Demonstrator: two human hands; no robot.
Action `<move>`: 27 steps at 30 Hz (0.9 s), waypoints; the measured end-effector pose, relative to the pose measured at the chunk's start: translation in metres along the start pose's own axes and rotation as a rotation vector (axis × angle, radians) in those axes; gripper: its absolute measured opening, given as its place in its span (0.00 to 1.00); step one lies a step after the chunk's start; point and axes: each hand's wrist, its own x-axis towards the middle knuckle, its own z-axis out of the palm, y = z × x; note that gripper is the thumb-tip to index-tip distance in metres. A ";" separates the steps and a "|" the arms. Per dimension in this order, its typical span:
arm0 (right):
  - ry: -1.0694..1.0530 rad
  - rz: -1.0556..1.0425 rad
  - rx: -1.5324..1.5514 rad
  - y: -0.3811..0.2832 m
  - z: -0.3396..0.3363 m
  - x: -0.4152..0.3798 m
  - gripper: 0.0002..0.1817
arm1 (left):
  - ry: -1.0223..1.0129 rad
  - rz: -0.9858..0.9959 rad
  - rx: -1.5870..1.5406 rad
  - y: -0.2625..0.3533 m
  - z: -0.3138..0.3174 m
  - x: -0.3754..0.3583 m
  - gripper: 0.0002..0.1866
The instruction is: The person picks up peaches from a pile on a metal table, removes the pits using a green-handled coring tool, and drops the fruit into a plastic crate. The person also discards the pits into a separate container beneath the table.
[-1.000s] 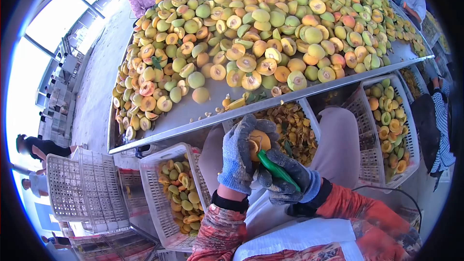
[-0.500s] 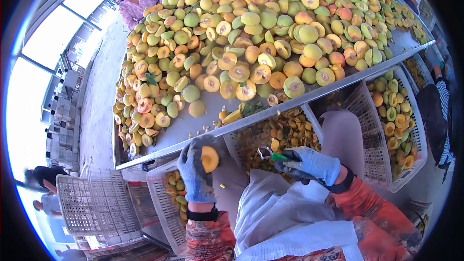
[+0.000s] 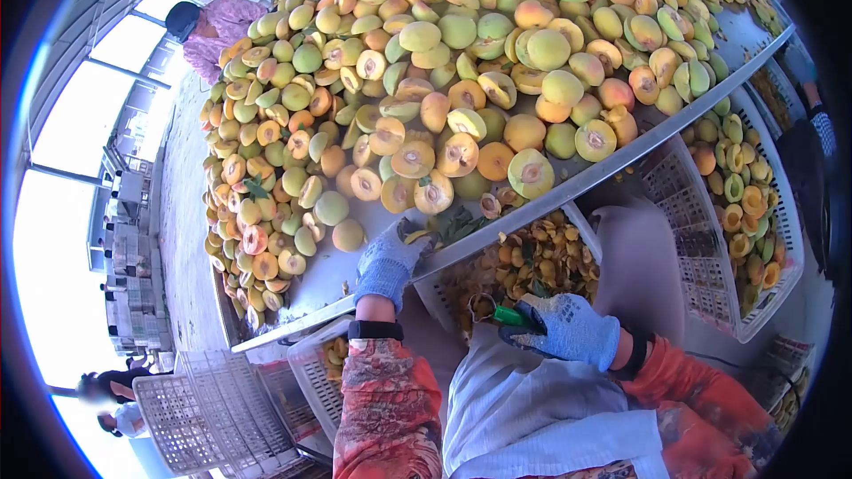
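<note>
My left hand (image 3: 390, 259), in a blue and grey glove, reaches over the metal edge of the table (image 3: 328, 277). Its fingers are bent near a small yellow piece and green leaves (image 3: 460, 225); whether they grip anything is hidden. My right hand (image 3: 568, 328), also gloved, is wrapped round the green handle of a tool (image 3: 509, 316) with a metal loop at its tip. The tool is over my lap, beside a crate of fruit scraps (image 3: 548, 259). Halved fruit (image 3: 414, 158) is heaped on the table beyond my hands.
A crate of fruit halves (image 3: 744, 204) stands at the right, another crate (image 3: 319, 374) below the table at the left. Stacked crates (image 3: 213, 408) are at lower left. A person in pink (image 3: 213, 31) is at the table's far left; others appear at the frame edges.
My left hand has moved up and forward to the table edge, and the fruit half it held no longer shows. My right hand with the tool has shifted slightly down. The view has tilted.
</note>
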 end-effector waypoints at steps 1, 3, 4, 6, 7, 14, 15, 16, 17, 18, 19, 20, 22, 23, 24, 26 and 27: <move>0.022 0.002 0.004 0.002 0.000 0.000 0.21 | -0.015 0.010 0.006 -0.001 0.009 0.008 0.22; 0.039 0.005 0.013 0.003 0.000 0.000 0.21 | 0.051 0.105 0.068 -0.003 0.019 0.014 0.18; 0.038 -0.004 0.016 0.003 -0.001 0.003 0.21 | 0.050 0.102 0.069 -0.006 0.019 0.015 0.18; 0.027 -0.023 0.019 0.001 -0.002 0.008 0.20 | 0.001 0.090 -0.257 -0.004 0.010 0.006 0.22; 0.035 -0.015 0.046 0.002 -0.003 0.009 0.20 | 0.010 0.084 -0.260 -0.001 0.006 -0.003 0.22; 0.055 -0.041 0.173 -0.002 0.005 0.005 0.16 | 0.029 0.228 -1.426 -0.031 -0.002 -0.063 0.25; 0.054 -0.045 0.180 -0.005 0.008 0.003 0.16 | 0.040 0.234 -1.430 -0.033 -0.001 -0.068 0.25; 0.050 -0.053 0.172 -0.006 0.012 0.001 0.16 | -0.013 0.193 -1.698 -0.034 -0.001 -0.074 0.25; 0.061 -0.071 0.146 -0.006 0.016 -0.001 0.16 | -0.073 0.149 -1.966 -0.033 -0.002 -0.079 0.25; 0.073 -0.089 0.119 -0.007 0.018 -0.003 0.15 | -0.094 0.142 -2.037 -0.035 -0.001 -0.083 0.24; 0.069 -0.096 0.109 -0.012 0.016 -0.005 0.15 | -0.088 0.152 -2.045 -0.032 0.001 -0.092 0.24; 0.063 -0.077 0.142 -0.019 0.012 -0.008 0.15 | 0.055 0.238 -1.683 -0.025 0.004 -0.103 0.24; 0.055 -0.065 0.168 -0.030 0.000 -0.013 0.14 | -0.236 0.259 -1.737 -0.033 -0.003 -0.113 0.23; 0.019 0.043 0.259 -0.033 -0.009 -0.015 0.18 | 0.034 0.400 -0.987 -0.032 0.001 -0.119 0.23; -0.017 0.152 0.352 -0.034 -0.016 -0.015 0.22 | 0.090 0.269 -1.049 -0.029 0.000 -0.123 0.22; 0.009 0.169 0.362 -0.026 -0.025 -0.014 0.22 | 0.250 0.063 -1.136 -0.034 -0.008 -0.117 0.21; 0.037 0.192 0.378 -0.022 -0.028 -0.012 0.21 | 0.357 -0.010 -1.160 -0.047 -0.017 -0.106 0.20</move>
